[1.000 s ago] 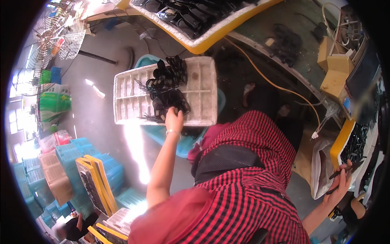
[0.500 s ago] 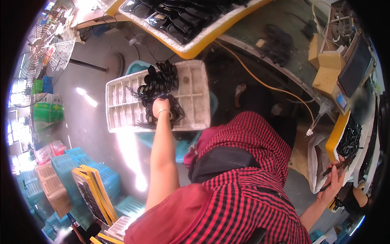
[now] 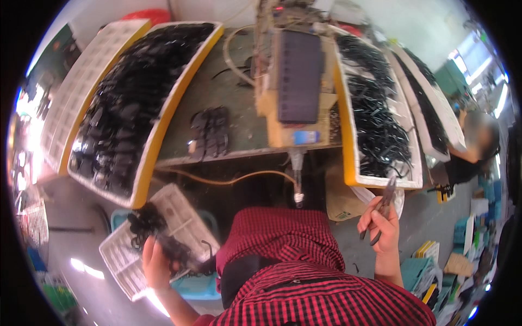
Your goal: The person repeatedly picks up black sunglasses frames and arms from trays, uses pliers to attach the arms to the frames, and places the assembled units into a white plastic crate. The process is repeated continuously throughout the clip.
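My left hand (image 3: 156, 266) is closed around black sunglasses (image 3: 178, 252), blurred by motion, above a whitish divided tray (image 3: 120, 269). A thin black temple arm (image 3: 206, 247) sticks up beside them. More black eyewear (image 3: 145, 220) is heaped in the tray just beyond my fingers. A pair of pliers (image 3: 385, 204) is gripped in my right hand (image 3: 385, 231), jaws pointing up and away. Their tips reach the near edge of a yellow-sided tray (image 3: 348, 157) filled with thin black temple arms (image 3: 375, 106).
A large yellow-edged tray (image 3: 168, 117) of dark eyewear parts (image 3: 122, 100) overhangs the bench's left side. Dark pieces (image 3: 209, 130) lie on the bench (image 3: 190, 103). A machine with a dark panel (image 3: 299, 76) stands centrally. An orange hose (image 3: 234, 178) hangs below. Another person (image 3: 473, 141) is at far right.
The view has swung right, toward the bench. My right hand has brought the pliers to the near edge of the temple-arm tray. My left hand stays over the divided tray, now with sunglasses in it.
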A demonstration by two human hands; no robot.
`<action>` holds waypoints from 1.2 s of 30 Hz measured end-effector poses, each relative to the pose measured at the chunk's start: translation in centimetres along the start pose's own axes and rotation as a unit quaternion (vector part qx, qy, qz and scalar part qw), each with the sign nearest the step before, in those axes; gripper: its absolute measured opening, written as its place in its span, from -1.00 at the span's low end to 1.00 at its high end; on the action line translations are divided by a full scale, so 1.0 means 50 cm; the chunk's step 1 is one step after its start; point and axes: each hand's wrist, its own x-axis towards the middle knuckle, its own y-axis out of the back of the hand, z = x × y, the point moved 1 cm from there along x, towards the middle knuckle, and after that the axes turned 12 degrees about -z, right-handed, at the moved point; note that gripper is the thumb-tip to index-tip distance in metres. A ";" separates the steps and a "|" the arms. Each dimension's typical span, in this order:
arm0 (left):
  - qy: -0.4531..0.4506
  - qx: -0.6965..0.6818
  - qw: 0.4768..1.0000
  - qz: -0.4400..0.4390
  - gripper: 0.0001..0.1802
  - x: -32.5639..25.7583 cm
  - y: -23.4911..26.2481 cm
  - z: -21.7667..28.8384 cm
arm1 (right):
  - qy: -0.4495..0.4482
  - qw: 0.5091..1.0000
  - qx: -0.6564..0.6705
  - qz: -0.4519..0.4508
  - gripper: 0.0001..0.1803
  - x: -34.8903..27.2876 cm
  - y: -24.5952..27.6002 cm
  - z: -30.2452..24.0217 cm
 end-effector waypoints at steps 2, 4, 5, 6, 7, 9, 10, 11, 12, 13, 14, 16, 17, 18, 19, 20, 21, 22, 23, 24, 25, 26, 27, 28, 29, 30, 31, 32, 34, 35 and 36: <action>-0.193 0.024 0.943 -0.269 -0.71 -0.041 -0.050 0.081 | -0.024 0.996 0.028 -0.076 -0.60 -0.009 -0.016 -0.011; -0.282 -0.008 0.874 -0.396 -0.73 -0.063 -0.175 0.133 | -0.038 0.987 -0.002 -0.155 -0.58 -0.001 -0.046 -0.018; -0.315 -0.024 0.828 -0.463 -0.74 -0.063 -0.244 0.143 | -0.041 0.984 -0.009 -0.176 -0.57 0.011 -0.067 -0.024; -0.350 -0.041 0.778 -0.520 -0.74 -0.065 -0.292 0.146 | -0.045 0.977 -0.017 -0.206 -0.55 0.024 -0.098 -0.026; -0.361 -0.036 0.724 -0.587 -0.76 -0.059 -0.340 0.149 | -0.064 0.977 -0.022 -0.203 -0.52 0.032 -0.116 -0.022; -0.346 -0.012 0.630 -0.695 -0.78 -0.050 -0.411 0.151 | -0.055 0.985 -0.002 -0.164 -0.56 0.036 -0.134 -0.015; -0.328 0.003 0.594 -0.735 -0.79 -0.050 -0.433 0.143 | -0.051 0.991 0.011 -0.127 -0.62 0.032 -0.136 -0.016; -0.320 -0.023 0.569 -0.757 -0.75 -0.045 -0.444 0.120 | -0.028 0.994 0.026 -0.098 -0.69 0.029 -0.128 -0.009; -0.258 -0.058 0.630 -0.730 -0.67 -0.053 -0.452 0.094 | -0.006 0.997 0.044 -0.059 -0.75 0.019 -0.114 0.007; -0.195 -0.086 0.688 -0.693 -0.58 -0.072 -0.447 0.067 | 0.016 0.998 0.064 -0.025 -0.81 0.012 -0.105 0.019; -0.130 -0.113 0.741 -0.649 -0.47 -0.080 -0.445 0.045 | 0.016 1.000 0.019 0.009 -0.85 0.009 -0.104 0.024; -0.140 0.046 0.787 -0.600 0.11 -0.072 -0.429 0.011 | 0.019 0.995 -0.070 0.070 -0.93 0.011 -0.115 0.029; -0.101 0.017 0.806 -0.583 0.14 -0.085 -0.436 -0.013 | 0.019 0.993 -0.113 0.036 -0.95 0.011 -0.115 0.041; -0.062 -0.013 0.825 -0.562 0.18 -0.096 -0.440 -0.031 | 0.057 0.987 -0.149 -0.002 -0.96 0.021 -0.125 0.055; -0.010 0.003 0.820 -0.573 0.07 -0.102 -0.435 -0.027 | 0.075 0.975 -0.204 -0.050 -0.96 0.028 -0.127 0.071; 0.018 -0.014 0.831 -0.556 -0.27 -0.110 -0.438 -0.035 | 0.092 0.957 -0.257 -0.098 -0.96 0.035 -0.131 0.084; 0.052 -0.038 0.854 -0.517 -0.43 -0.103 -0.430 -0.053 | 0.088 0.955 -0.268 -0.090 -0.96 0.036 -0.138 0.096; 0.087 -0.061 0.874 -0.475 -0.57 -0.095 -0.427 -0.065 | 0.073 0.964 -0.245 -0.075 -0.96 0.041 -0.139 0.107; 0.060 -0.025 0.892 -0.448 -0.69 -0.086 -0.430 -0.066 | 0.056 0.972 -0.222 -0.059 -0.95 0.051 -0.138 0.117; 0.067 -0.015 0.897 -0.436 -0.69 -0.086 -0.438 -0.070 | 0.032 0.978 -0.200 -0.037 -0.95 0.051 -0.134 0.129; 0.087 -0.008 0.902 -0.424 -0.69 -0.084 -0.444 -0.079 | 0.026 0.977 -0.210 -0.024 -0.91 0.052 -0.125 0.152; 0.107 -0.001 0.905 -0.412 -0.69 -0.080 -0.451 -0.088 | -0.003 0.981 -0.194 -0.013 -0.88 0.056 -0.120 0.163; 0.112 0.010 0.903 -0.416 -0.67 -0.066 -0.453 -0.119 | -0.028 0.989 -0.148 0.006 -0.87 0.053 -0.112 0.180; 0.138 0.010 0.904 -0.403 -0.66 -0.053 -0.459 -0.134 | -0.044 0.993 -0.105 0.023 -0.86 0.061 -0.105 0.198; 0.132 0.015 0.910 -0.392 -0.66 -0.044 -0.465 -0.154 | -0.057 0.994 -0.083 0.041 -0.86 0.067 -0.102 0.208; 0.123 0.020 0.914 -0.385 -0.65 -0.034 -0.476 -0.165 | -0.066 0.994 -0.063 0.061 -0.85 0.074 -0.098 0.214; 0.122 0.015 0.916 -0.383 -0.65 -0.025 -0.483 -0.167 | -0.074 0.993 -0.042 0.081 -0.84 0.080 -0.094 0.220; 0.121 0.009 0.917 -0.380 -0.64 -0.016 -0.489 -0.167 | -0.071 0.993 -0.045 0.080 -0.84 0.086 -0.090 0.226; 0.121 -0.017 0.922 -0.366 -0.61 0.002 -0.498 -0.170 | -0.061 0.993 -0.054 0.080 -0.83 0.101 -0.079 0.227; 0.116 -0.024 0.924 -0.364 -0.59 0.007 -0.497 -0.163 | -0.043 0.995 -0.028 0.085 -0.86 0.104 -0.085 0.224; 0.114 -0.031 0.925 -0.360 -0.58 0.008 -0.499 -0.154 | -0.030 0.994 -0.051 0.088 -0.86 0.105 -0.089 0.217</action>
